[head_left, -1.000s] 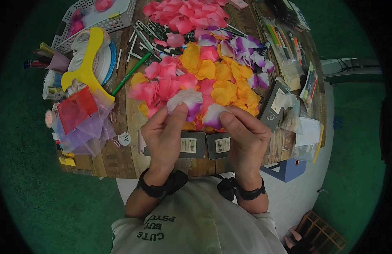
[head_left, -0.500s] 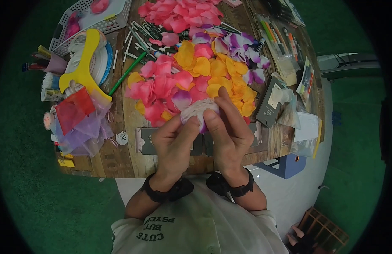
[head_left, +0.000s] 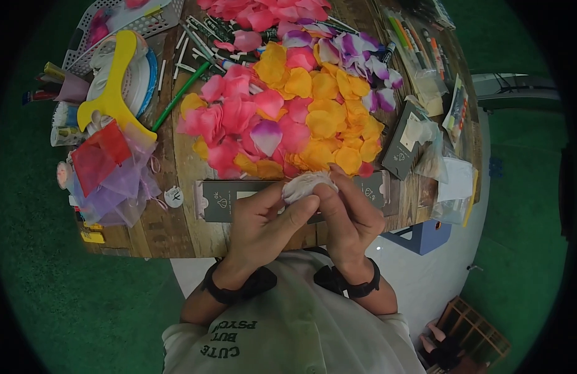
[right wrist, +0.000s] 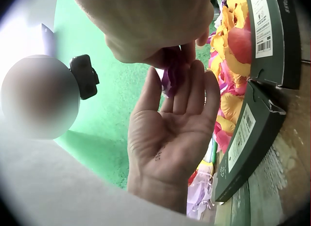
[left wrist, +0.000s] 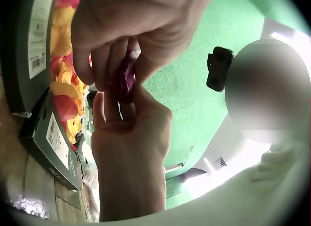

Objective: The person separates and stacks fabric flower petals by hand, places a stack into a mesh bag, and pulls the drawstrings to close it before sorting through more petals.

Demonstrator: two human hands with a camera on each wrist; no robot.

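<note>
A small stack of white-and-purple artificial flower petals (head_left: 307,186) is held between both hands above the table's near side. My left hand (head_left: 260,225) pinches its left side with thumb and fingers. From the other side my right hand (head_left: 346,218) grips the same stack, thumb on the near face. Purple undersides of the petals show between the fingertips in the left wrist view (left wrist: 125,81) and the right wrist view. Just beyond the hands lie pink petals (head_left: 223,149) and yellow petals (head_left: 326,118). One purple-and-white petal (head_left: 266,137) rests on the pink ones.
Dark flat boxes (head_left: 215,202) line the near edge, partly behind the hands. Purple petals (head_left: 357,53), markers and a green pen (head_left: 181,96) lie farther back. A yellow three-armed piece (head_left: 114,93) and mesh pouches (head_left: 123,187) sit left; bagged pens (head_left: 419,56) and another dark box (head_left: 401,146) right.
A second ago the hands were apart, each pinching white-and-purple petals. They have come together, bringing the petals into one stack, and moved slightly nearer the body.
</note>
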